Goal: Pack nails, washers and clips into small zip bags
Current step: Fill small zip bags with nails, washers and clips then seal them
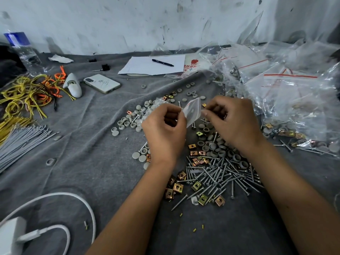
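Looking from the near edge out: a white cable (pixel 55 214) loops at bottom left, then comes the pile of nails (pixel 220 177) with brass clips (pixel 178 187) mixed in, and grey washers (pixel 215 148) just past them, all loose on the grey cloth (pixel 92 153). Above that pile both hands hold one small zip bag (pixel 191 112) between them. The left hand (pixel 163 126) pinches its left edge with curled fingers, and the right hand (pixel 233 120) pinches the right edge, thumb out front.

Honestly the risk here is the bag mouth. If only one layer gets pulled it won't open, and anything dropped in just bounces back into the pile. A slipped pinch would drop the bag among the washers too.

Can't tell if the bag is open or has anything in it yet, it's blurry and see-through. Further back sit a phone (pixel 102 83), paper (pixel 152 65) with a pen (pixel 162 62), and a heap of bags (pixel 276 80) at right, contents hard to make out.
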The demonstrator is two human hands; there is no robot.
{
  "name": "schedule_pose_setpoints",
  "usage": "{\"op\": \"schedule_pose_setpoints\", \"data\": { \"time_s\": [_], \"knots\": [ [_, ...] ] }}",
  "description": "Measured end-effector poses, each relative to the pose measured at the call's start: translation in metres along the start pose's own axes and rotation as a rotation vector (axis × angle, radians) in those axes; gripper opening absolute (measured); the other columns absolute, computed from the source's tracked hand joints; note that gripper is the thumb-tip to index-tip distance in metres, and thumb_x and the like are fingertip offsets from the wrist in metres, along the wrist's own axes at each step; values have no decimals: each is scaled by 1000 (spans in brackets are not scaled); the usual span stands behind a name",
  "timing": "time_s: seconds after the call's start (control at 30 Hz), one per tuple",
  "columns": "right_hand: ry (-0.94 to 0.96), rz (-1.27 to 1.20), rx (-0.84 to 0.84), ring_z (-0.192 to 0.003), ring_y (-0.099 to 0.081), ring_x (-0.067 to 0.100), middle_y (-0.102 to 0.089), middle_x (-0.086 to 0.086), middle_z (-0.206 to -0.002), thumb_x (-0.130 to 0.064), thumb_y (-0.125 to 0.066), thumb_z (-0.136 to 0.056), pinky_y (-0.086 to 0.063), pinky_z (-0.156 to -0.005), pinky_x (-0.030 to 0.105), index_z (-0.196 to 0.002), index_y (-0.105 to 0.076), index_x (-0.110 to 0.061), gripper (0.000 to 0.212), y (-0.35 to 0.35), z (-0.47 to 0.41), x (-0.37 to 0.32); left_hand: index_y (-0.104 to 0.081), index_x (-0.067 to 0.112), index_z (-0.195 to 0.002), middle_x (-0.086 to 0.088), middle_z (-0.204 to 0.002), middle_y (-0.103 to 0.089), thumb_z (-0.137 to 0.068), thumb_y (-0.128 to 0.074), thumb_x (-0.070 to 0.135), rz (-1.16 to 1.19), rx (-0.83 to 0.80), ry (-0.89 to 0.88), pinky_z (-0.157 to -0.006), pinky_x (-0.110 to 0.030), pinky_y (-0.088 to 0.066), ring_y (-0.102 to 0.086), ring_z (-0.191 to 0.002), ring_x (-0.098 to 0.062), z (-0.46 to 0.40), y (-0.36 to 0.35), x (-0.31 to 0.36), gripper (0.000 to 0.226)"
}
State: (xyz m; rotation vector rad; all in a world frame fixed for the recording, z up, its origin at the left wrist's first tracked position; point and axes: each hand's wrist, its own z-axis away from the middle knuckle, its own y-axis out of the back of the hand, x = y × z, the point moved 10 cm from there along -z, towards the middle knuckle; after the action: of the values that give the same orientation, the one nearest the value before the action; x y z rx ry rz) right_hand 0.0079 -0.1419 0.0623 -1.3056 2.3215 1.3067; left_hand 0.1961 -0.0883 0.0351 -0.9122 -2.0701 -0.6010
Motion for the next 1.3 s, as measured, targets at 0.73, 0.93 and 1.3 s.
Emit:
{"op": "schedule_pose_setpoints", "data": {
  "time_s": [0.73,0.93,1.3],
  "knots": [
    [110,-41,-59,-76,-66,0,-72,-1,-86,-14,-73,-93,-50,-71,11,-98,-75,-9,7,-11,2,-22,-75,12,-83,7,-72,-70,-85,-74,2,-64,-89,-22,-62,-20,-53,-67,-67,-9,2,-8,6,10],
    [127,-44,-125,-78,-66,4,-74,1,-90,-6,-82,-82,-47,-73,7,-102,-77,-9,21,-21,3,-22,-75,12,-85,4,-76,-71,-85,-73,1,-81,-136,-70,-66,-30,-57,-68,-71,-11,4,-13,13,10],
    [87,14,-29,-95,-52,-9,-61,1,-121,-2,-77,-84,-38,-76,-1,-131,-62,-17,51,-7,-1,-7,-75,10,-84,5,-75,-71,-86,-74,0,3,-140,-52,-65,-23,-54,-67,-69,-11,2,-12,10,10]
  ]
}}
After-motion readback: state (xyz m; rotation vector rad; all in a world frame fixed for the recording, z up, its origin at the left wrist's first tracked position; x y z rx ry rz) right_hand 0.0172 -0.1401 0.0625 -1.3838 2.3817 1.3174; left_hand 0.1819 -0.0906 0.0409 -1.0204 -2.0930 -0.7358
